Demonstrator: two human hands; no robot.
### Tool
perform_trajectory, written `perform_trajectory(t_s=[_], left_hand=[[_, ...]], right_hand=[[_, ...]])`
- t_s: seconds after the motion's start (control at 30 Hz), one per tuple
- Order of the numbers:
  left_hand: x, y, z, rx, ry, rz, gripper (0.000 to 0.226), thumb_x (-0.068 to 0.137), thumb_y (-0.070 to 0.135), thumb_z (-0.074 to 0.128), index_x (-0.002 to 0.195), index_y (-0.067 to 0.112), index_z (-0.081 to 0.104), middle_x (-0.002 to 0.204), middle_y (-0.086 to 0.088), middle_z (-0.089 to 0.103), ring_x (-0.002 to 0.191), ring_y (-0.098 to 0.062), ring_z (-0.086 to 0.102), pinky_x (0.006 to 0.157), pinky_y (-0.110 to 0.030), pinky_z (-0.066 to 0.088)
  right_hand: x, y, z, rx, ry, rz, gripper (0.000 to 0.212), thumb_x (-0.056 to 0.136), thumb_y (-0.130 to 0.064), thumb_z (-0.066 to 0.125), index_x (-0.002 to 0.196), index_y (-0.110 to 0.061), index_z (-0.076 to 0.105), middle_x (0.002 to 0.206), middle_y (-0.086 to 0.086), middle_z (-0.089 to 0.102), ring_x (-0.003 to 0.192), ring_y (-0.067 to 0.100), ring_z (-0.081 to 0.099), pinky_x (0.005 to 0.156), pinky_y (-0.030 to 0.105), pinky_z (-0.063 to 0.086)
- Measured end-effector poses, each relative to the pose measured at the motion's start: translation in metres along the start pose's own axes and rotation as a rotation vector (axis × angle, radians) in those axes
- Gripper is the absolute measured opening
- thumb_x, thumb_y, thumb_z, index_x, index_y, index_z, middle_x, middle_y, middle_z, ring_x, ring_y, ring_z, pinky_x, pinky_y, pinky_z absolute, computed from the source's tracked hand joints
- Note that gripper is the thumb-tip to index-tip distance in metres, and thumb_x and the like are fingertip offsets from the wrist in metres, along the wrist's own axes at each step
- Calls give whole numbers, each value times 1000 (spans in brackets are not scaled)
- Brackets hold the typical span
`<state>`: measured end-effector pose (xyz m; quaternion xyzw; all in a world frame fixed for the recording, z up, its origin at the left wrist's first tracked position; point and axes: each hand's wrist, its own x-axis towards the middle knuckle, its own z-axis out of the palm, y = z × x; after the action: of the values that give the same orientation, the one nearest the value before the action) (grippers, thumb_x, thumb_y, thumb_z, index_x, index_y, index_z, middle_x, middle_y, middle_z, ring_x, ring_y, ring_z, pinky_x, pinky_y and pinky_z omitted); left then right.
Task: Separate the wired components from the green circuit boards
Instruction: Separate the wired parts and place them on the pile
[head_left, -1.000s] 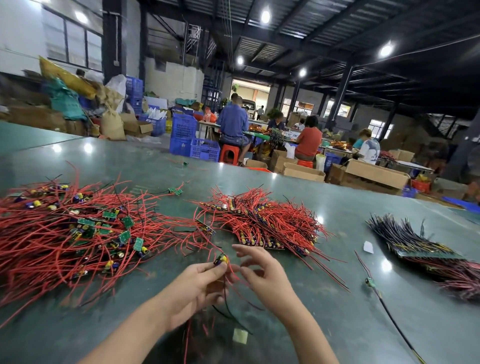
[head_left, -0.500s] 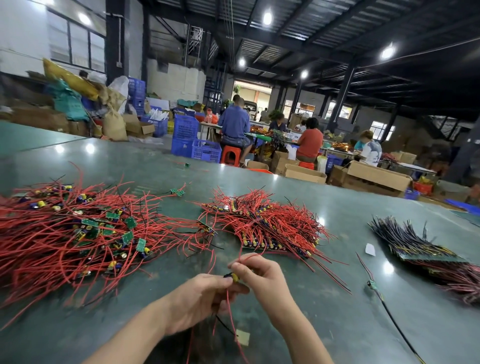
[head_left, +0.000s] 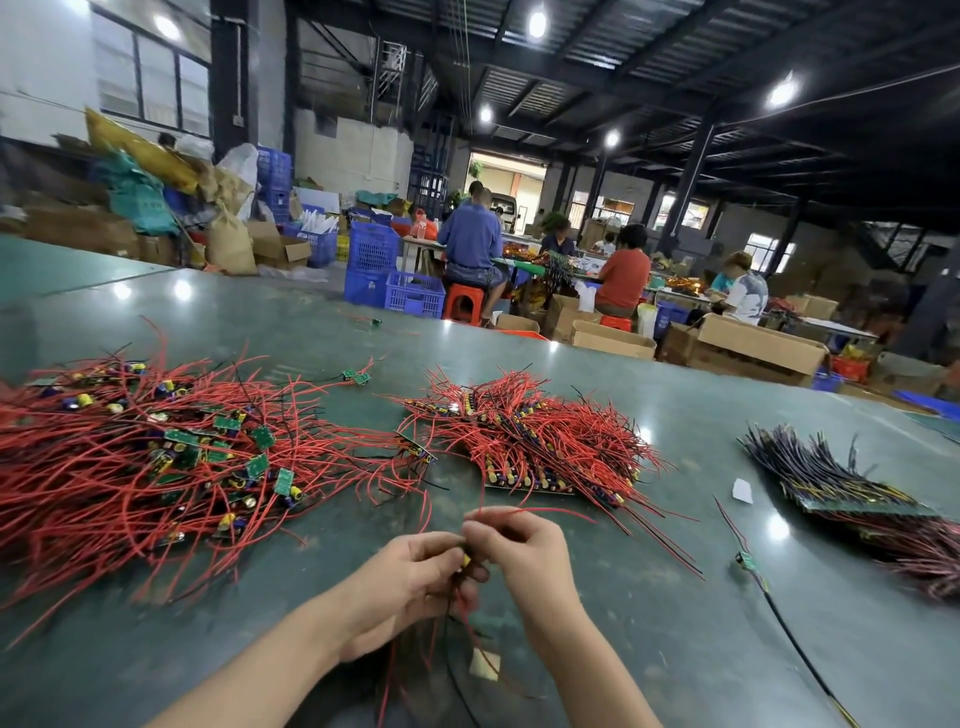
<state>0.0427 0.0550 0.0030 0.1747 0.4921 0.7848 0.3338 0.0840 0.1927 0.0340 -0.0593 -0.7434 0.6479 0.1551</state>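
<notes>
My left hand (head_left: 410, 582) and my right hand (head_left: 519, 551) meet at the near middle of the table, both pinching one small wired component (head_left: 466, 560) with a yellow part; its red and black wires trail down between my wrists. A wide loose heap of red-wired green circuit boards (head_left: 171, 457) spreads on the left. A denser stack of red-wired boards (head_left: 530, 447) lies just beyond my hands. A stack with dark wires (head_left: 831, 483) sits at the right.
A single board with a long black wire (head_left: 748, 564) lies right of my hands, near a white paper scrap (head_left: 742, 491). A tan scrap (head_left: 485, 665) lies between my forearms. The green table (head_left: 675, 415) ends at the far side; people sit at benches beyond.
My hands have drawn closer together and my right hand's fingers have closed onto the component. The view has shifted slightly; the heaps have not moved.
</notes>
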Motion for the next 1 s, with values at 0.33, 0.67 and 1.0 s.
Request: perform_trajectory(t_s=[0.33, 0.67, 1.0], left_hand=[[6, 12, -2, 83, 5, -52, 14, 77, 25, 56, 69, 16, 63, 58, 2, 42, 44, -8, 23, 41, -18, 21], [9, -1, -1, 454, 206, 278, 30, 92, 14, 57, 62, 18, 64, 46, 8, 41, 35, -4, 28, 36, -13, 21], [8, 3, -6, 456, 157, 304, 28, 90, 14, 58, 63, 16, 64, 53, 4, 54, 37, -5, 28, 39, -16, 22]], right_hand=[[9, -4, -20, 145, 84, 58, 10, 84, 0, 63, 77, -6, 66, 53, -4, 60, 47, 8, 47, 50, 15, 42], [8, -7, -16, -13, 197, -167, 19, 82, -5, 68, 73, -20, 75, 66, -7, 69, 57, -2, 54, 62, 10, 42], [8, -5, -23, 243, 183, -59, 19, 73, -29, 69, 70, -12, 74, 59, 0, 62, 51, 7, 46, 50, 15, 38]])
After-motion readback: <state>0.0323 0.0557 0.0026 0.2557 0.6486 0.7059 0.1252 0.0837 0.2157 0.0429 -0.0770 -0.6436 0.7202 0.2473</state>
